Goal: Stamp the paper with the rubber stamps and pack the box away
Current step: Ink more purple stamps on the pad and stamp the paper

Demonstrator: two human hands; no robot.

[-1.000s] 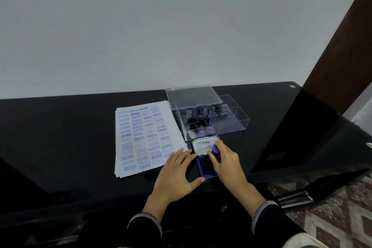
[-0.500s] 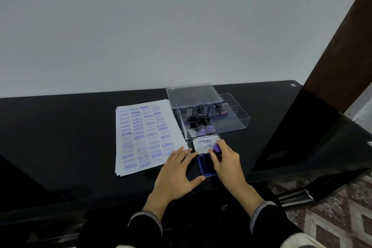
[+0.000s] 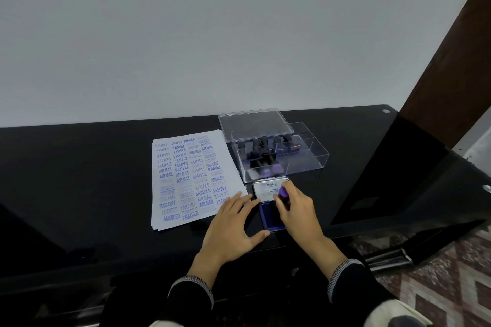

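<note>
Gripping a purple-topped stamp (image 3: 283, 192) over the open ink pad (image 3: 271, 216), the right hand (image 3: 297, 211) is working while the paper (image 3: 186, 175) is lying leftward, nearer the flat, empty left hand (image 3: 233, 223).

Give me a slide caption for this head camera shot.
Right hand presses purple-handled stamp onto blue ink pad; left hand rests flat beside.

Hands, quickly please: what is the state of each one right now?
Left hand: open, fingers straight, resting flat beside the ink pad.
Right hand: closed, gripping a purple-topped stamp over the ink pad.
</note>
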